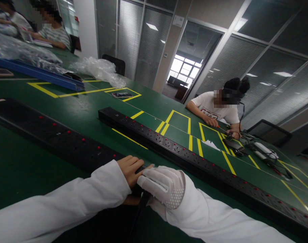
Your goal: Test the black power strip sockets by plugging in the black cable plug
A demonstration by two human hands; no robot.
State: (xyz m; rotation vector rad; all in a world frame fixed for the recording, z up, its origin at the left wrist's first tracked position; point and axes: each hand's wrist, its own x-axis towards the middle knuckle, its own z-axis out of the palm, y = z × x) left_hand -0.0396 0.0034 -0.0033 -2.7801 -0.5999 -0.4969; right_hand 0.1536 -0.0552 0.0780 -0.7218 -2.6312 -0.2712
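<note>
1. On the green table (79,109), we would do well to keep the near power strip (62,139), which runs from our hands toward ten o'clock, flat and steady. The far power strip (169,145), beyond our hands at one o'clock, is best left unbumped.
2. Our bare left hand (131,168) is bent round the near power strip's end; it seems the better anchor.
3. Our gloved right hand (165,185) is curled nearly closed against it, by the black cable (141,205) dropping toward six o'clock; small, straight movements should spare twisting.
4. Both strips are cut off by the frame.
5. Our fingers hide the cable's joint, so we cannot tell what the right hand grips.
</note>
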